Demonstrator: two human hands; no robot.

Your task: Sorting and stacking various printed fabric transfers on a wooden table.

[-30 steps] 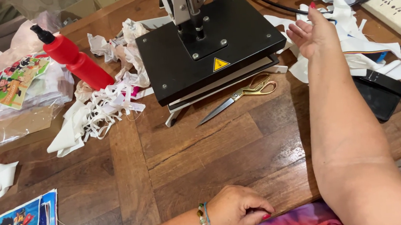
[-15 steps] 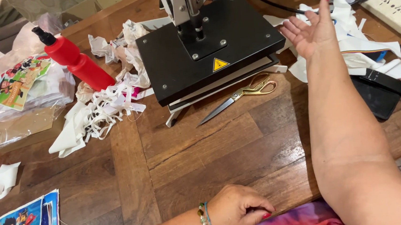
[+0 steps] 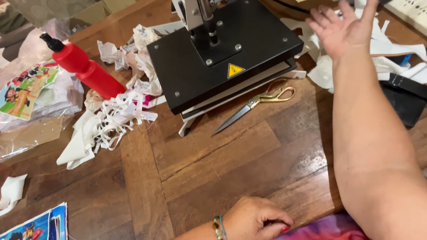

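Beside heat press, right hand hovers, fingers spread, holding nothing; left hand curled at desk edge. Risk: forearm brushing hot plate.

Open table in front; heat press, scissors block beyond
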